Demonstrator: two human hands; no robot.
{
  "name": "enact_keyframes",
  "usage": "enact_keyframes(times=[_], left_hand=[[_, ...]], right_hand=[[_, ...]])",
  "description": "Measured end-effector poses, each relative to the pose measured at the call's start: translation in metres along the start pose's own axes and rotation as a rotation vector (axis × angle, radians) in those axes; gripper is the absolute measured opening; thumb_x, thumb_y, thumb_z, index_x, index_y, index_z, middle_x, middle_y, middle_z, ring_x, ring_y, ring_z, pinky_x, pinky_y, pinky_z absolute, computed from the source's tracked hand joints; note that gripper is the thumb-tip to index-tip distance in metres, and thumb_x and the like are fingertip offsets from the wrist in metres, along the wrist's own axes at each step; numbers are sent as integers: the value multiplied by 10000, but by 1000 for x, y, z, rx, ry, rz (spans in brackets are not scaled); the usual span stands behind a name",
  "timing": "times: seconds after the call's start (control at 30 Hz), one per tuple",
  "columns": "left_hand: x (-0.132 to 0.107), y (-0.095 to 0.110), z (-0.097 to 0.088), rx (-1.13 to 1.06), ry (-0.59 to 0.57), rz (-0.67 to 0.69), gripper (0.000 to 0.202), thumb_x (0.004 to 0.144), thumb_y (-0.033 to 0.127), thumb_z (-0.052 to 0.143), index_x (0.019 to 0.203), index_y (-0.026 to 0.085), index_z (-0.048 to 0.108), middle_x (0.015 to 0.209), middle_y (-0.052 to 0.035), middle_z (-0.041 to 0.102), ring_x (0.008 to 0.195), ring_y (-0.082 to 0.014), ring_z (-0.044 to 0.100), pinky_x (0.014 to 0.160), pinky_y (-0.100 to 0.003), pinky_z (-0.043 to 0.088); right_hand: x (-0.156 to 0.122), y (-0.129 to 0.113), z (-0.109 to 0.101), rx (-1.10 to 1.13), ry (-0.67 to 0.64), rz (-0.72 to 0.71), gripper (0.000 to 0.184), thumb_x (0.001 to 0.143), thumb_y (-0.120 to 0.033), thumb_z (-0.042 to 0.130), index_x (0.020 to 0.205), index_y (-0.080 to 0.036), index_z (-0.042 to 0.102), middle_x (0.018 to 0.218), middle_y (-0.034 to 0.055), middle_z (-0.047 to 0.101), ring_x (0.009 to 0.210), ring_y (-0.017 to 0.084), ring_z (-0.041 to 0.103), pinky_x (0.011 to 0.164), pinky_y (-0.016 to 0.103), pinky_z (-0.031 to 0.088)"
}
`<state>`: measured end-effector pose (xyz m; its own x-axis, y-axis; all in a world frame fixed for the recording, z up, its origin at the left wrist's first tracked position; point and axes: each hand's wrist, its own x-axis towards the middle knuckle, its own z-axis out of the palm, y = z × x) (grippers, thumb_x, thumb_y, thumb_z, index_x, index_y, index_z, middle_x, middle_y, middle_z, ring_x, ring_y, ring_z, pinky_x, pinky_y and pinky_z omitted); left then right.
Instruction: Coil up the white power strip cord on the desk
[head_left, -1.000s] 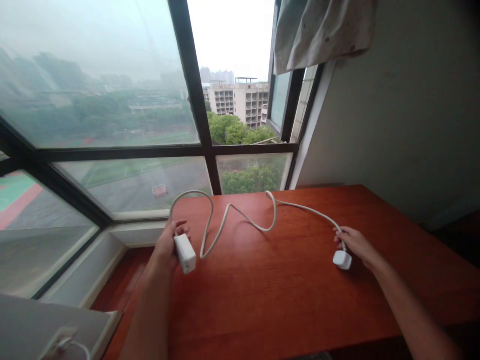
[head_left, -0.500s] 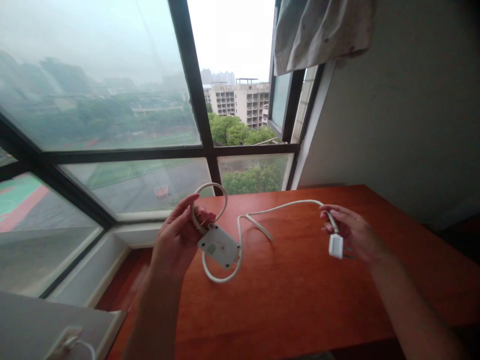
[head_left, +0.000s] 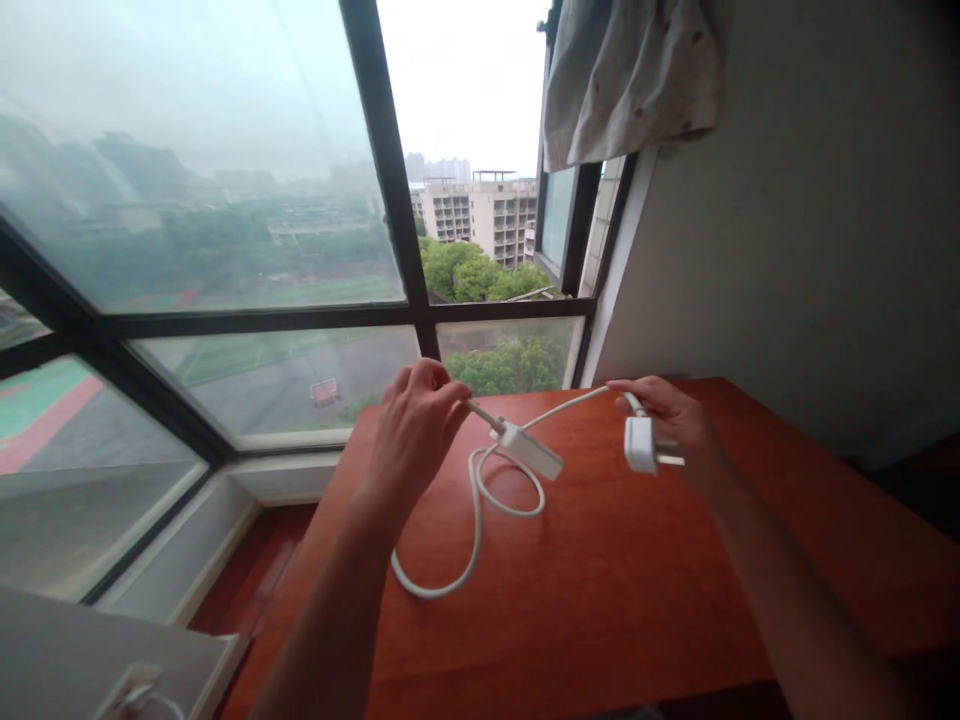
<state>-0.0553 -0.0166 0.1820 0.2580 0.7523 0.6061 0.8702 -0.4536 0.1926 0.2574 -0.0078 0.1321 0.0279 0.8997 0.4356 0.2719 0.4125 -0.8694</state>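
While both hands are raised above the reddish wooden table [head_left: 600, 600], the left hand [head_left: 416, 430] has its fingertips pinched on the white cord [head_left: 474, 520] just where it enters the small adapter block [head_left: 534, 453]. That block hangs tilted just to the right of the left fingertips, between the two hands and clear of the tabletop. Below it the cord curls into a small loop, then a longer slack bend that drops beneath the left wrist toward the table. Another stretch of cord runs rightward and up to the right hand [head_left: 679, 425], whose fingers are closed around the white plug [head_left: 640, 445], its metal prongs pointing right.
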Motion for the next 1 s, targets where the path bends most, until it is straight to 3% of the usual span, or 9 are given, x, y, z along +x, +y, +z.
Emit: enact_keyframes(times=[0.07, 0.17, 0.33, 0.4, 0.53, 0.7, 0.87, 1.0], left_hand=[[5, -3, 3, -80, 4, 9, 118, 857, 295, 587, 851, 229, 683, 939, -77, 628, 914, -225, 552, 779, -309, 401], [11, -10, 9, -170, 18, -88, 192, 862, 358, 572, 763, 220, 662, 744, -41, 603, 698, -178, 519, 619, -254, 306], [26, -16, 31, -236, 65, -260, 332, 859, 426, 534, 679, 169, 644, 556, 5, 518, 552, -123, 414, 547, -249, 214], [34, -11, 45, -403, -1, -269, 315, 827, 427, 559, 725, 149, 667, 594, 0, 557, 558, -117, 438, 537, -236, 244], [40, 15, 69, -783, -241, -181, 352, 756, 456, 624, 833, 122, 704, 675, -36, 627, 627, -143, 519, 568, -232, 362], [30, 39, 72, -1042, -404, -88, 358, 778, 454, 619, 891, 130, 718, 728, -61, 671, 749, -186, 582, 667, -273, 443], [25, 37, 69, -1121, -507, -83, 378, 768, 465, 660, 880, 109, 717, 697, -50, 653, 724, -178, 578, 604, -252, 408], [23, 28, 74, -1186, -466, -195, 426, 749, 512, 673, 820, 94, 718, 639, -31, 612, 646, -135, 529, 572, -232, 359]], right_hand=[[5, -5, -1, -126, 29, -84, 231, 778, -392, 644, 924, -248, 748, 945, 48, 616, 850, 191, 594, 674, 287, 488], [9, -11, -5, -221, 26, -107, 230, 782, -441, 637, 861, -249, 735, 970, 64, 653, 924, 237, 594, 735, 320, 493], [7, -27, 0, -249, 3, -54, 312, 771, -532, 646, 807, -229, 714, 766, 56, 671, 709, 200, 589, 589, 285, 451], [10, -36, 14, -194, -25, -26, 355, 757, -555, 651, 796, -206, 706, 708, 43, 652, 637, 171, 562, 544, 269, 423], [31, -49, 54, 28, -95, 61, 417, 716, -587, 663, 746, -172, 675, 625, 16, 600, 548, 130, 507, 486, 249, 374], [59, -48, 88, 175, -168, 144, 447, 710, -585, 653, 806, -149, 677, 642, 11, 595, 543, 117, 496, 504, 256, 396], [58, -45, 95, 107, -312, 105, 435, 739, -562, 642, 880, -153, 684, 655, 20, 622, 548, 128, 514, 465, 239, 376], [54, -39, 80, 66, -393, 15, 376, 800, -521, 609, 897, -166, 683, 746, 31, 653, 641, 140, 565, 549, 244, 433]])
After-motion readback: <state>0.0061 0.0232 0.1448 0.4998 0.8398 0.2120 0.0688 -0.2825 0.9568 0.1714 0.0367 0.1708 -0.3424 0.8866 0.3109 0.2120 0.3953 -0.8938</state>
